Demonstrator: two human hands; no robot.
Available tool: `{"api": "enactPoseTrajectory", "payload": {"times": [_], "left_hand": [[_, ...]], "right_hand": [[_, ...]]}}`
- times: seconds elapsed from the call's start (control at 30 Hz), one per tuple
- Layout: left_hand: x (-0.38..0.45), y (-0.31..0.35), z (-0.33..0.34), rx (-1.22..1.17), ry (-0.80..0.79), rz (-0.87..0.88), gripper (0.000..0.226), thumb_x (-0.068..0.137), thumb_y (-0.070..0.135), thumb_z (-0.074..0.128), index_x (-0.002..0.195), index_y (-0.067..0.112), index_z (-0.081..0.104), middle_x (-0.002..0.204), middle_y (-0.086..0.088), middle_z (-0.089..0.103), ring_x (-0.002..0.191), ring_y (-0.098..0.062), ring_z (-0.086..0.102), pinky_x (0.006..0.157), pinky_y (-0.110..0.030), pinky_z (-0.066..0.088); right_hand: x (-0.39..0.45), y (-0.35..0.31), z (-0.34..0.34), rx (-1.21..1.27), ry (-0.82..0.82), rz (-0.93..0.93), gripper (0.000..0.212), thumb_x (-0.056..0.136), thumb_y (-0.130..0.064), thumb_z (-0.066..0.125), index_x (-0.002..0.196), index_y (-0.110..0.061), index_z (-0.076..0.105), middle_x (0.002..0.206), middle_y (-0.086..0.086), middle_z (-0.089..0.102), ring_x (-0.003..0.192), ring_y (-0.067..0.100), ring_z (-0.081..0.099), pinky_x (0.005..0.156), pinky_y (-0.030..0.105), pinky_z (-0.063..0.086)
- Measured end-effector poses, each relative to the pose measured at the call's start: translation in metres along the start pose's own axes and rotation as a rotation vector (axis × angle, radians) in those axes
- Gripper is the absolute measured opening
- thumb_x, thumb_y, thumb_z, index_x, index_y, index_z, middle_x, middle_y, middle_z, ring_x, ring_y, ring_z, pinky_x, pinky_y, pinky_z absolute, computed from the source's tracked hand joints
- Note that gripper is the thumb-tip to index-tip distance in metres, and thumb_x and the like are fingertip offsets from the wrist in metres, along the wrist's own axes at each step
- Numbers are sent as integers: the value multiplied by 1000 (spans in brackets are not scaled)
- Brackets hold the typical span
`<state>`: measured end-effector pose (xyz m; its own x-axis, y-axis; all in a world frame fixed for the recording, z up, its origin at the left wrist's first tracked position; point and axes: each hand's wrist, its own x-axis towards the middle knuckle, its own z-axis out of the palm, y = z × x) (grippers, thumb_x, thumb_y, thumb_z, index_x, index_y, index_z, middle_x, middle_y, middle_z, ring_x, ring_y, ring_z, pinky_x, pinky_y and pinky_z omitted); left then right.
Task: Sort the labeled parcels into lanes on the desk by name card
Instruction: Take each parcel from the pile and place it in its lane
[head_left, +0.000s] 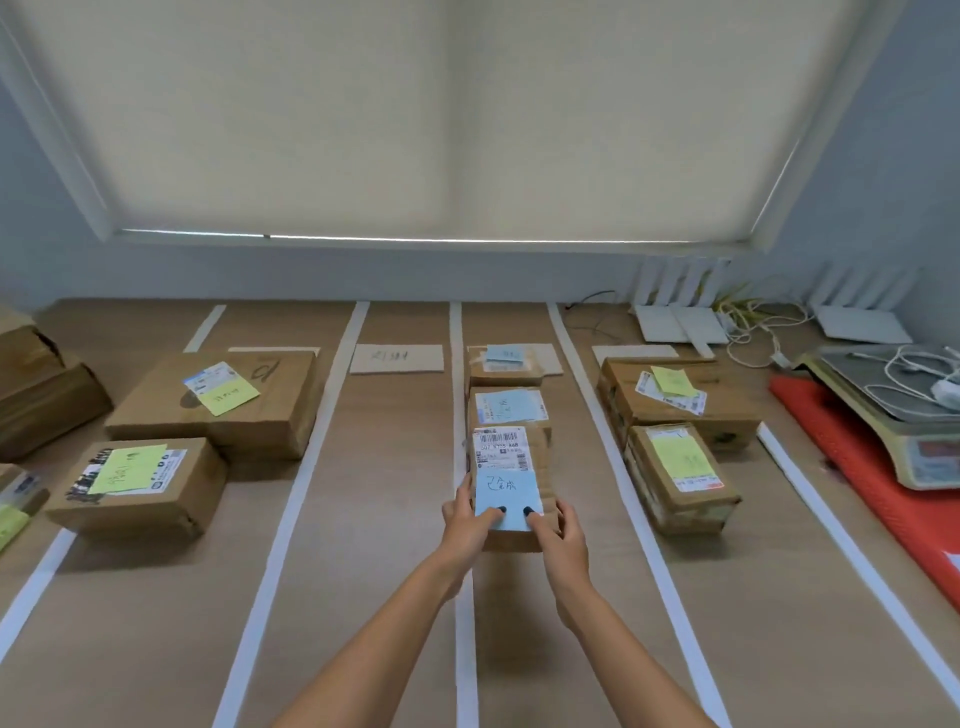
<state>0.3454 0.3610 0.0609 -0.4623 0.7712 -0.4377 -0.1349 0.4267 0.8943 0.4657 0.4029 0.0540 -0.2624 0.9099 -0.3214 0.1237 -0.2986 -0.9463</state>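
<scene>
Hands (467, 519) around boxy cardboard parcel (543, 467)

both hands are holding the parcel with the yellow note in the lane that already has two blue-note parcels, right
Not quite: the note is blue, not yellow. In the head view, the left hand and right hand hold the parcel whose note is light blue, in the lane with two blue-note parcels behind it. The rest stands.
</scene>
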Motion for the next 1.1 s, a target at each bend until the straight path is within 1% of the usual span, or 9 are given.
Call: {"api": "enactPoseTrajectory", "payload": {"times": [0.07,0.13,0.23,0.27,0.47,0.7,0.77,0.93,1.1], "left_hand": [[9,9,24,-11,-32,10,65,93,20,51,144,39,17,125,5,29,111,-12,39,100,-34,38],[23,14,47,-21,-55,5,67,92,18,51,145,40,15,136,5,29,120,-15,39,106,-40,37],[40,21,84,-69,-56,5,71,91,10,52,146,38,17,140,2,32,125,-19,42,106,-43,40],[46,24,95,-78,-58,14,71,91,7,52,145,38,19,140,1,34,125,-20,43,104,-41,42],[94,43,146,-75,19,21,62,92,1,48,143,29,26,140,-3,46,125,-18,47,90,-29,48],[160,60,166,67,110,83,61,93,1,47,146,21,23,147,-2,39,134,-19,37,97,-25,36],[175,61,171,92,107,101,62,92,0,47,145,21,23,148,-1,38,135,-18,35,96,-24,34],[203,51,180,117,110,65,65,91,-1,46,147,19,19,150,-1,35,138,-18,32,103,-27,33],[209,48,186,157,170,35,73,93,2,44,151,19,4,156,-1,20,143,-19,20,113,-33,24]], "right_hand": [[21,-5,-20,-12,24,-15,35,91,-14,59,119,-29,45,99,-17,56,87,-5,53,51,2,43],[41,-6,-37,-32,52,-36,39,91,-13,59,124,-27,44,101,-15,54,88,-4,52,53,0,42],[67,-7,-63,-108,112,-29,49,91,-16,59,137,-24,40,128,3,39,113,15,47,84,18,42],[76,-7,-72,-126,124,-25,52,91,-17,59,138,-23,39,132,5,35,116,17,44,87,23,40],[142,-13,-109,-245,124,-13,55,92,-19,56,142,-25,35,139,3,34,107,10,42,72,11,38],[222,-27,-108,-302,33,-31,49,96,-26,48,143,-23,32,144,5,41,127,22,43,103,39,42],[240,-26,-107,-309,22,-43,48,96,-24,48,142,-21,33,143,5,43,128,21,42,102,33,39],[269,-17,-105,-360,-38,-11,49,97,-19,45,144,-19,31,145,6,41,131,23,40,107,36,36],[278,-13,-100,-372,-55,-43,49,96,-14,46,143,-17,32,142,5,45,129,20,43,96,23,33]]}}
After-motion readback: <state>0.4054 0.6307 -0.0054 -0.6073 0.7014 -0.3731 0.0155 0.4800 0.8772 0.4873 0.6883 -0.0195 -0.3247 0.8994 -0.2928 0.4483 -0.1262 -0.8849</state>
